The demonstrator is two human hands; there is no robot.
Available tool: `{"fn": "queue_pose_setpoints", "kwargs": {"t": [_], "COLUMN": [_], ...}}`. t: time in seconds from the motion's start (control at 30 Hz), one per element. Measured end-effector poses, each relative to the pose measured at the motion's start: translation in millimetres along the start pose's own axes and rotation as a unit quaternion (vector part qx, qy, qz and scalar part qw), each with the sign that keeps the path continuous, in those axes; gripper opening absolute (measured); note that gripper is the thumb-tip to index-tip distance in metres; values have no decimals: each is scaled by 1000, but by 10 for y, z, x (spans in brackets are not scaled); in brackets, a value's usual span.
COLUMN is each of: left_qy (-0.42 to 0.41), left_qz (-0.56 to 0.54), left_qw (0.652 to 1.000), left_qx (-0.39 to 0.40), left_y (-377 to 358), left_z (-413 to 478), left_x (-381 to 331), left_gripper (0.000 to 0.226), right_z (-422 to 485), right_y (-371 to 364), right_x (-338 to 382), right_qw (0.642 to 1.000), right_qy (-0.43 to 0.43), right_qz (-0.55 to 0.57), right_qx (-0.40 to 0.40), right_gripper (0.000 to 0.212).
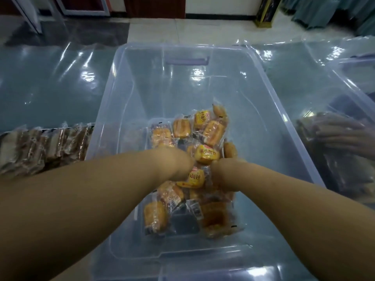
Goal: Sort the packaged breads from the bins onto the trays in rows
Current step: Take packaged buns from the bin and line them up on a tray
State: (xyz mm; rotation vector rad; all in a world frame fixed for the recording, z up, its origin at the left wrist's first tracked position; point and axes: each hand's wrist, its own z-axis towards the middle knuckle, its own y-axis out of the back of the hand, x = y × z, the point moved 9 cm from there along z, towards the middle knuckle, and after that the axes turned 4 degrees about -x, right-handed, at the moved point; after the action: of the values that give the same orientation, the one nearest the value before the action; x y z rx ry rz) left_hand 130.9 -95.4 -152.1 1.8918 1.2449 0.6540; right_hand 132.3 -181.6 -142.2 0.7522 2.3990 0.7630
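Observation:
A clear plastic bin point(284, 126) stands in front of me with a pile of packaged breads point(213, 130) on its floor, some in yellow printed wrappers, some in clear ones. Both my arms reach down into it. My left hand point(176, 164) and my right hand point(223, 169) are side by side in the pile, their fingers curled down among the packets and mostly hidden. A yellow packaged bread point(207, 154) sits pinched between the two hands, and another yellow packet point(192, 178) lies just below them. At the left, a tray point(6, 133) holds a row of wrapped breads point(40, 147).
Shiny clear plastic sheet point(50, 82) covers the table. A second clear bin point(357, 94) stands at the right, where another person's gloved hand point(343, 134) rests on wrapped breads. Beyond the table's far edge are the floor and a doorway.

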Motion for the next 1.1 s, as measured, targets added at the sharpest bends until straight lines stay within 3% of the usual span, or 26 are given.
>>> {"fn": "queue_pose_setpoints", "kwargs": {"t": [0.17, 0.3, 0.4, 0.5, 0.57, 0.67, 0.83, 0.93, 1.1], "left_qy": [-2, 16, 28, 39, 59, 92, 80, 72, 81], "left_qz": [24, 69, 24, -63, -80, 0, 68, 108, 122], "left_qw": [999, 996, 997, 995, 994, 995, 990, 987, 980], "left_qx": [-32, -51, -63, -65, -46, 24, 89, 99, 135], "left_y": [-3, 124, 255, 428, 443, 216, -182, -282, -438], "left_z": [17, -37, -113, -248, -340, -391, -180, -77, 0], "left_x": [-118, -116, -45, 120, 267, 391, 387, 405, 465], "left_gripper": [52, 45, 47, 41, 41, 50, 55, 58, 85], "right_z": [40, 16, -20, -62, -59, 13, 165, 221, 351], "right_y": [16, 96, 266, 416, 491, 572, 621, 578, 482], "right_x": [-70, -150, -235, -322, -360, -359, -223, -190, -72], "right_qw": [994, 988, 988, 986, 986, 988, 987, 978, 975], "right_qy": [-46, -61, -54, -42, -28, -7, 29, 42, 85], "right_qz": [97, 136, 113, 101, 100, 97, 61, 76, 43], "right_qx": [-6, -36, -94, -122, -127, -116, -148, -189, -201], "right_gripper": [34, 25, 9, 10, 13, 29, 6, 27, 53]}}
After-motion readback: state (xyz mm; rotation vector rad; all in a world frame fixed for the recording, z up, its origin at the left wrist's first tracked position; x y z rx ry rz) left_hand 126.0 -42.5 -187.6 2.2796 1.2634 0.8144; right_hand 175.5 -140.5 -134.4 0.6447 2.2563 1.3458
